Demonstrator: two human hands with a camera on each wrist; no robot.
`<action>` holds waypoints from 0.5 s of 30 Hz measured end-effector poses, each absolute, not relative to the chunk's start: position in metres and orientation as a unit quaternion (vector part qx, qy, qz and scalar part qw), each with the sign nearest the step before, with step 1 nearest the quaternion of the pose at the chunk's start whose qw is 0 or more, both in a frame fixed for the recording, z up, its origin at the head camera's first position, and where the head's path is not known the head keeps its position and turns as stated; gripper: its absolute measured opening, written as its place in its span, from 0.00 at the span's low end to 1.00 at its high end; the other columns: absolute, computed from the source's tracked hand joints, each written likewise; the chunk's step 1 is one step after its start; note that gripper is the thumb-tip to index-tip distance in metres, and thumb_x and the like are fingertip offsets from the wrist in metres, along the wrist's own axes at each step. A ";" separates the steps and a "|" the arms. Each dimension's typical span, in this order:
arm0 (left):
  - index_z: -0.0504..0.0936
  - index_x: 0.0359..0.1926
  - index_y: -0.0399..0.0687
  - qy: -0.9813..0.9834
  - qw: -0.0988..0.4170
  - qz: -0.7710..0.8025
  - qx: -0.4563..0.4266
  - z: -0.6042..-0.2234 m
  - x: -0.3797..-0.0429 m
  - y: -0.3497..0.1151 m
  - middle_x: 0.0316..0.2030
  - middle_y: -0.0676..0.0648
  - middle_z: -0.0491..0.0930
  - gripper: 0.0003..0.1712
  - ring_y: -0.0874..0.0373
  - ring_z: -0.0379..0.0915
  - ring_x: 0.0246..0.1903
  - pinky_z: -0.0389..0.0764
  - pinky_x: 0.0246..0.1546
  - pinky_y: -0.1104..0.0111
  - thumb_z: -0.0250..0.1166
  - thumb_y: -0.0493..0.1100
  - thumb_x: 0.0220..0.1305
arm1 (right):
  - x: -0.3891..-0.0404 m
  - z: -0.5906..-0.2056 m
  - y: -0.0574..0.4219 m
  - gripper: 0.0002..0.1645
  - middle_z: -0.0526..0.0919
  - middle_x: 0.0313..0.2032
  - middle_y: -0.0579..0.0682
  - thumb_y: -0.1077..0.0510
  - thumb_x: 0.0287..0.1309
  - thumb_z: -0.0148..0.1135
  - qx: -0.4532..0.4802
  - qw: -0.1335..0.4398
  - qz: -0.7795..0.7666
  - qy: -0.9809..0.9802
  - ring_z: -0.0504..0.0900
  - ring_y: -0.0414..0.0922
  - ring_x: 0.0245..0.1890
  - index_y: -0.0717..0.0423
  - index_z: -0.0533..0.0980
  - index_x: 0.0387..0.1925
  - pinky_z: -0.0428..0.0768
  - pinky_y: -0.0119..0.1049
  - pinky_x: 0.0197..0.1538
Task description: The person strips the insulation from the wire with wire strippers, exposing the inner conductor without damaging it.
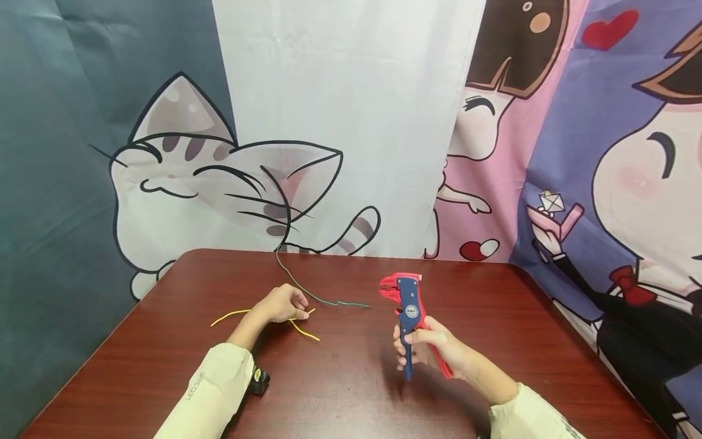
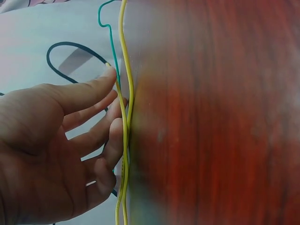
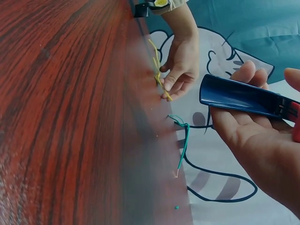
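Observation:
Near the table's left middle, my left hand (image 1: 282, 303) pinches one end of a yellow wire (image 2: 124, 126) between thumb and fingers, and a short tip pokes out past the thumb. More yellow wire (image 1: 306, 332) lies on the table beside and under that hand. My right hand (image 1: 433, 347) holds a red and blue wire stripper (image 1: 409, 305) by its handles, above the table on the right. Its head points up and left, away from the wires. In the right wrist view the blue handle (image 3: 239, 96) lies across the fingers; the tool's head is outside that view.
A thin green wire (image 1: 323, 300) runs from the table's back edge toward the middle; its near end shows bare copper in the right wrist view. A tiny green piece (image 3: 176, 207) lies close by. Behind the dark red wooden table (image 1: 329, 390) hangs a printed cartoon cloth (image 1: 351, 91).

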State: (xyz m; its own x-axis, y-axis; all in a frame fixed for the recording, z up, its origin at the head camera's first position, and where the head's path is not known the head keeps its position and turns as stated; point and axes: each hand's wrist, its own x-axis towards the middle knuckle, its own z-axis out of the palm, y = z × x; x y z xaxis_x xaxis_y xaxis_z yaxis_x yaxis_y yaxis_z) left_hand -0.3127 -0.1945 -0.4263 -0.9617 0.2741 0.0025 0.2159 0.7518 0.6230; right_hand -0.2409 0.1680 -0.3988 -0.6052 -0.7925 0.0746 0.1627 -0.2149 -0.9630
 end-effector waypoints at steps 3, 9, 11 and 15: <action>0.85 0.31 0.42 0.934 0.048 0.324 0.140 -0.426 -0.312 -0.194 0.27 0.52 0.85 0.09 0.62 0.77 0.31 0.76 0.39 0.66 0.78 0.36 0.49 | -0.241 -0.400 0.168 0.14 0.80 0.36 0.50 0.64 0.66 0.42 -0.299 0.330 -0.723 0.528 0.81 0.44 0.37 0.60 0.70 0.49 0.80 0.47 0.49; 0.86 0.24 0.46 0.946 0.043 0.293 0.134 -0.428 -0.313 -0.194 0.23 0.55 0.83 0.07 0.62 0.73 0.29 0.74 0.38 0.66 0.78 0.36 0.48 | -0.240 -0.399 0.166 0.14 0.79 0.36 0.50 0.64 0.66 0.42 -0.312 0.329 -0.723 0.521 0.81 0.44 0.36 0.59 0.70 0.49 0.80 0.47 0.49; 0.86 0.23 0.47 0.949 0.041 0.284 0.131 -0.428 -0.314 -0.194 0.22 0.56 0.82 0.07 0.62 0.72 0.29 0.74 0.39 0.65 0.78 0.37 0.49 | -0.240 -0.399 0.166 0.14 0.79 0.36 0.50 0.64 0.66 0.41 -0.316 0.329 -0.724 0.517 0.81 0.44 0.35 0.60 0.70 0.49 0.79 0.47 0.49; 0.86 0.21 0.48 0.952 0.044 0.273 0.130 -0.428 -0.314 -0.193 0.21 0.57 0.81 0.07 0.61 0.72 0.30 0.74 0.41 0.64 0.77 0.37 0.50 | -0.240 -0.400 0.166 0.14 0.79 0.36 0.50 0.64 0.66 0.42 -0.316 0.329 -0.726 0.515 0.81 0.44 0.35 0.60 0.69 0.49 0.80 0.47 0.49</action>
